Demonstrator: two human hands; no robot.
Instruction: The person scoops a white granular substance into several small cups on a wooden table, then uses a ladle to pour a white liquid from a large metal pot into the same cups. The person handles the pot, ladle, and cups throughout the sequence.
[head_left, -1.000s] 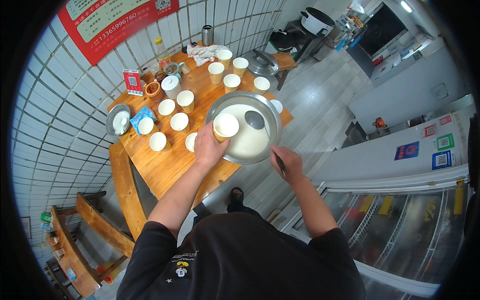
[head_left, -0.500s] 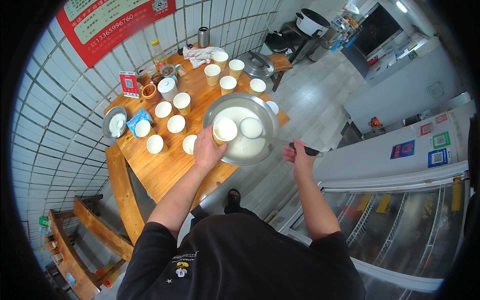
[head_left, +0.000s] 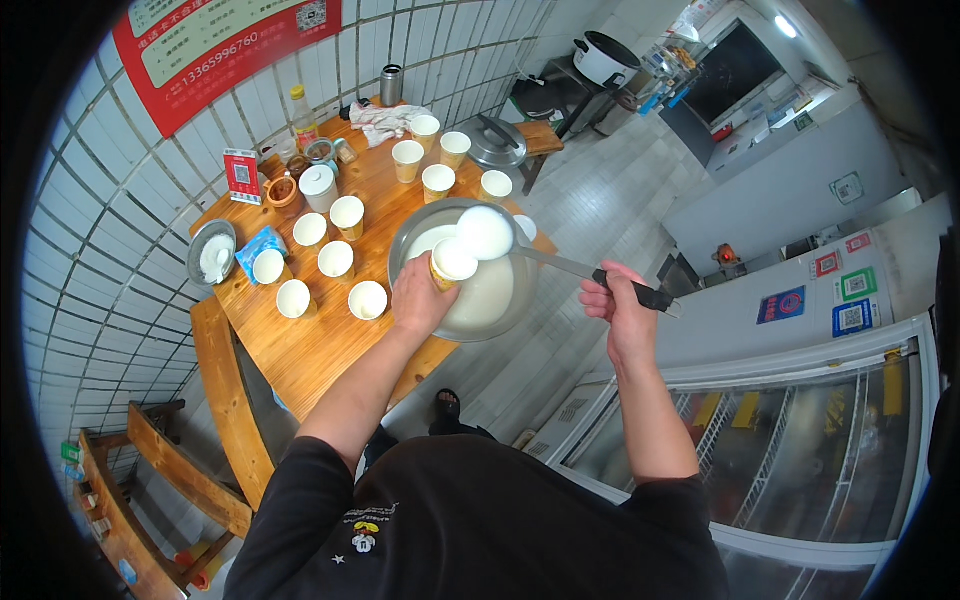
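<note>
My left hand [head_left: 420, 297] is wrapped round a paper cup [head_left: 453, 262], held upright over the near left part of a large steel basin [head_left: 527, 300]. White liquid [head_left: 485, 300] fills much of the basin. In my right hand [head_left: 628, 307] is the black handle of a ladle [head_left: 486, 233]. Its bowl, full of white liquid, hangs over the basin with its edge at the cup's rim. The white surface inside the cup shows, but its exact level I cannot tell.
Several paper cups [head_left: 335, 261] stand left of the basin on the wooden table [head_left: 275, 345], more [head_left: 438, 182] behind it. A white lidded jar [head_left: 319, 187], a grey bowl [head_left: 213, 252] and a blue packet [head_left: 262, 250] lie farther left. A wooden bench [head_left: 230, 390] runs alongside.
The ladle's bowl has risen from the liquid beside the cup to the cup's rim. My right hand has turned its grip and moved slightly right. My left hand still holds the cup.
</note>
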